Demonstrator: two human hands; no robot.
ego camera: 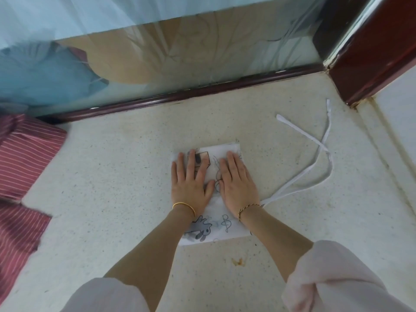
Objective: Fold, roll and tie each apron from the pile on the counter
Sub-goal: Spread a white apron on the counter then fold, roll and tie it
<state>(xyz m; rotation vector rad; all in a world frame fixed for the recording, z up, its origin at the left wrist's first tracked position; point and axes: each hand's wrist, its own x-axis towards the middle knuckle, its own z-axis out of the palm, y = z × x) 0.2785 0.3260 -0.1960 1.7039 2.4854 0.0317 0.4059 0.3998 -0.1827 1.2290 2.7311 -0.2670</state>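
Pressing one folded apron (pixel 216 228), left hand (pixel 191 179) and right hand (pixel 236 179) lie flat-fingered; two ties (pixel 323 147) beside.

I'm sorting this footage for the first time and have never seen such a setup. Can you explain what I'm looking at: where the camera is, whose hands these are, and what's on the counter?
There is no machine here. A person works with bare hands, and the single picture comes from a camera worn on their head, looking forward and down. Both arms reach in from the bottom.

The left hand and right hand lie flat with straight fingers, pressing on a folded white apron printed with cartoon drawings. Nothing is gripped.

The apron's white ties trail loose to the right over the speckled counter. At the left edge lies dark red striped cloth, probably the pile still to do. Behind the counter stands a glass panel.
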